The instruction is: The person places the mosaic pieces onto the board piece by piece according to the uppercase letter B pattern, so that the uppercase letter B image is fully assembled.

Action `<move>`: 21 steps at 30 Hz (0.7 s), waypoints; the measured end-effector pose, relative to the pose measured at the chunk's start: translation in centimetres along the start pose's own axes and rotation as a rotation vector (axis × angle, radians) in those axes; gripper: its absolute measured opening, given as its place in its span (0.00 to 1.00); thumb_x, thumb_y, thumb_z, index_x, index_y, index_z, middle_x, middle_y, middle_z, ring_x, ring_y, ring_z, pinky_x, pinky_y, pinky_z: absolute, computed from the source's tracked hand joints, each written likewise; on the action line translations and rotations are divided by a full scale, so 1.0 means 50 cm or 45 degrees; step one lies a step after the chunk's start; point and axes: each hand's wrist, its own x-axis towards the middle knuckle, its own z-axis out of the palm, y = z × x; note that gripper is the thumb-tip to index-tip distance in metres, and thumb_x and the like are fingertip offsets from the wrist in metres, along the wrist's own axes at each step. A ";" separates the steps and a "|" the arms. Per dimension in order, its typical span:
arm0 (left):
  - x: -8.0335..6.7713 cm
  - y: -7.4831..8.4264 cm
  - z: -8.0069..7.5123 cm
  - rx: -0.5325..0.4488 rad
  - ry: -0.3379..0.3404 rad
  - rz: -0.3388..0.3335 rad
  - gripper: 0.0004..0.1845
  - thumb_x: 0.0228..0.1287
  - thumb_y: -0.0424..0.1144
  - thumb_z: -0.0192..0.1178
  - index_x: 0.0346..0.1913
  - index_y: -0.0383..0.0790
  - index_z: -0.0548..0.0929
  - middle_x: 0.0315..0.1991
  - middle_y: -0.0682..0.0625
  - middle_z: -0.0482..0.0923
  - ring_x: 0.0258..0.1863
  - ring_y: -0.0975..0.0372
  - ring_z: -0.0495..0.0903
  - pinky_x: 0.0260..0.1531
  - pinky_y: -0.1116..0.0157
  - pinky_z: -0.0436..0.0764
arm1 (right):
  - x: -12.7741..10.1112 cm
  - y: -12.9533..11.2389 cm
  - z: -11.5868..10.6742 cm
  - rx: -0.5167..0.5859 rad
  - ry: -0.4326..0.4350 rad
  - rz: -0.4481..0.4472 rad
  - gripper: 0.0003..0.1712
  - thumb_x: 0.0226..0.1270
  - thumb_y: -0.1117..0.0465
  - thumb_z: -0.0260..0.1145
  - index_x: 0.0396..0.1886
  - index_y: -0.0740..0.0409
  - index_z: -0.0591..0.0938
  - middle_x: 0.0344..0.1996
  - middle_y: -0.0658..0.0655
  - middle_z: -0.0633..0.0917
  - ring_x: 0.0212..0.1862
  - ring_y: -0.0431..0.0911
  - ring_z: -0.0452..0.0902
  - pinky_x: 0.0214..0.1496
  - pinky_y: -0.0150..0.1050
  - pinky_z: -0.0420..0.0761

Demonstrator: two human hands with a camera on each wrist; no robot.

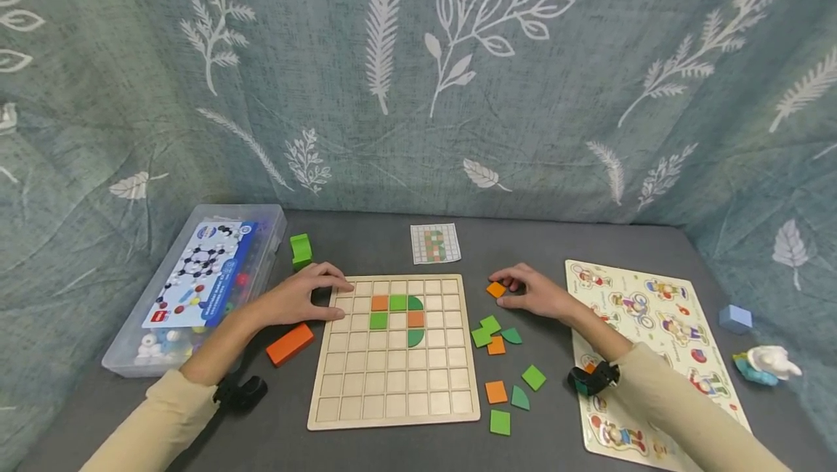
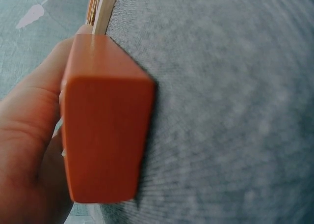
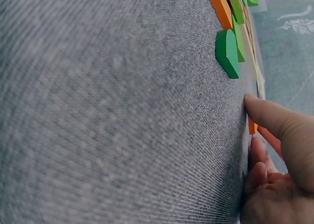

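The left hand (image 1: 302, 299) lay flat with its fingers spread and relaxed on the top left corner of the wooden grid board (image 1: 392, 385), holding nothing, with an orange block (image 1: 290, 343) on the grey table (image 1: 366, 239) just below its wrist and a green block (image 1: 301, 250) just above its knuckles. To the right of those fingertips, orange and green tiles (image 1: 397, 312) sat in the board's upper cells. Further right, the right hand (image 1: 532, 293) rested on the table beside the board, its fingertips pinching a small orange square tile (image 1: 495, 289), with loose green and orange pieces (image 1: 497, 334) below that hand.
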 end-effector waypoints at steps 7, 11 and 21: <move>-0.004 0.001 -0.003 0.006 -0.012 -0.003 0.21 0.60 0.51 0.67 0.55 0.51 0.83 0.55 0.51 0.74 0.56 0.53 0.70 0.55 0.45 0.72 | 0.002 -0.001 0.003 0.003 0.016 -0.008 0.19 0.64 0.59 0.68 0.54 0.57 0.80 0.44 0.58 0.73 0.43 0.46 0.66 0.49 0.42 0.68; -0.004 0.001 -0.003 0.013 0.002 0.001 0.21 0.59 0.51 0.68 0.55 0.50 0.83 0.54 0.51 0.74 0.56 0.53 0.71 0.55 0.45 0.72 | 0.003 -0.001 0.006 0.001 0.036 -0.025 0.17 0.64 0.58 0.69 0.51 0.58 0.81 0.43 0.58 0.73 0.42 0.45 0.66 0.48 0.41 0.68; 0.000 0.003 -0.002 0.019 -0.001 0.012 0.21 0.59 0.51 0.68 0.55 0.50 0.83 0.55 0.50 0.74 0.56 0.52 0.71 0.54 0.45 0.72 | 0.003 0.007 0.008 -0.030 0.074 -0.042 0.16 0.63 0.59 0.69 0.49 0.59 0.81 0.42 0.60 0.74 0.41 0.45 0.65 0.47 0.42 0.68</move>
